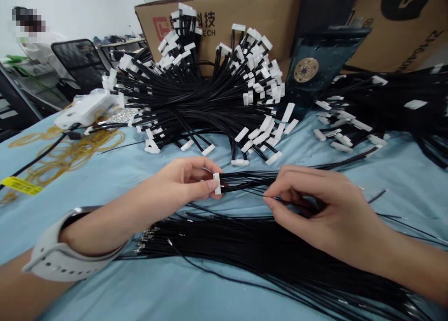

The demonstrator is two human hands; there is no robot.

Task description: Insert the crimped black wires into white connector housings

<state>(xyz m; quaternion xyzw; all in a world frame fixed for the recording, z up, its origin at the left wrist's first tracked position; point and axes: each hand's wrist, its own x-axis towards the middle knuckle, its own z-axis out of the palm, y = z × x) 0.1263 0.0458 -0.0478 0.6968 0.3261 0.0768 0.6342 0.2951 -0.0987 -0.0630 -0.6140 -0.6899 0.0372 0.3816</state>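
Between thumb and fingers, my left hand (191, 180) holds a white plug connector (217, 184). Several black wires (250, 175) run from the connector to the right and pass behind my right hand (311, 204). The thumb and forefinger of that hand pinch one thin black wire (257, 193), whose other end reaches toward the connector. I cannot tell whether this wire's tip sits inside the connector. Below both hands lies a thick bundle of loose black wires (231, 239) with small metal terminals (143, 240) at its left end.
A large heap of black cables (196, 94) with white connectors stands behind my hands. Another cable pile (395, 106) lies right. At left are yellow rubber bands (79, 157) and a white device (86, 108). Cardboard boxes (245, 13) and a dark blue bag (315, 64) stand behind. A person (45, 45) is far left.
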